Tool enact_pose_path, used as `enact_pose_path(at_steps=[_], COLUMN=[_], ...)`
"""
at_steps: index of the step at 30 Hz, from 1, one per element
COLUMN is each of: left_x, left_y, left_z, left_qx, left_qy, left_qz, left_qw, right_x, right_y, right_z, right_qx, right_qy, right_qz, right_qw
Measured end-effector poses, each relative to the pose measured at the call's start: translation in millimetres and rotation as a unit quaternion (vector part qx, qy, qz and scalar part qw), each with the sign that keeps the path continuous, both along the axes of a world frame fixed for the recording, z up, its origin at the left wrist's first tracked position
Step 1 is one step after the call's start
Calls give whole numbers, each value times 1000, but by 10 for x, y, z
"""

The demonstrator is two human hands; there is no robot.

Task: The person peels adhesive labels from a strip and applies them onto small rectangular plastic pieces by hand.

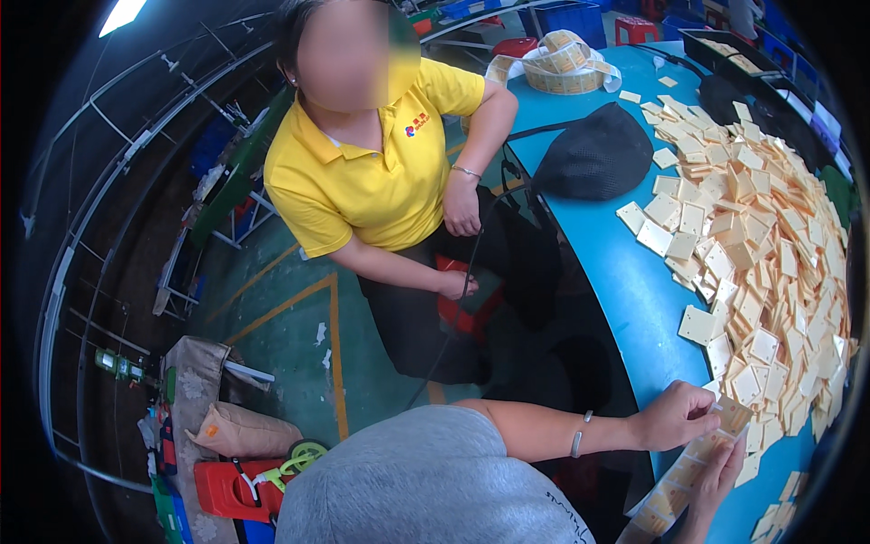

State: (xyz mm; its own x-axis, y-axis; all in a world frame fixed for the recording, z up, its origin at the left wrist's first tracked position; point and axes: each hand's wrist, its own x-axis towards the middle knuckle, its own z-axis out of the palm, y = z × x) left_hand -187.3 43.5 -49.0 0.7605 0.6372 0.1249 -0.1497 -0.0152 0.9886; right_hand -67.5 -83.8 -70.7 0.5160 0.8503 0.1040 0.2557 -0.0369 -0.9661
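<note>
My left hand (675, 415), with a metal bracelet on its wrist, pinches the top end of a strip of beige square cards (689, 471) at the near edge of the blue table (625, 281). My right hand (718, 479) lies beside the strip lower down and supports it with its fingers. The strip runs from the fingers down toward the lower edge of the picture. A big loose pile of the same beige cards (770, 245) covers the table just beyond both hands.
A person in a yellow shirt (372, 172) sits on a red stool (462, 304) left of the table, one hand on a black cable. A black mesh cap (598, 150) and a coiled strip of cards (562, 63) lie at the far end. Bags and red tools (227, 453) sit on the floor.
</note>
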Motion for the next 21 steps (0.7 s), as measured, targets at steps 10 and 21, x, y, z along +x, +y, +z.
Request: enact_pose_path(at_steps=[10, 21], left_x=[21, -47], left_y=[127, 44], left_z=[-128, -164], left_qx=[-89, -73], left_qy=[0, 24], left_qz=[-20, -5], left_qw=[996, 997], right_x=[-62, -59], right_y=[355, 229], right_z=[351, 242], right_qx=[-48, -31], right_qy=[-11, 62], right_qz=[30, 44], right_qw=[998, 997])
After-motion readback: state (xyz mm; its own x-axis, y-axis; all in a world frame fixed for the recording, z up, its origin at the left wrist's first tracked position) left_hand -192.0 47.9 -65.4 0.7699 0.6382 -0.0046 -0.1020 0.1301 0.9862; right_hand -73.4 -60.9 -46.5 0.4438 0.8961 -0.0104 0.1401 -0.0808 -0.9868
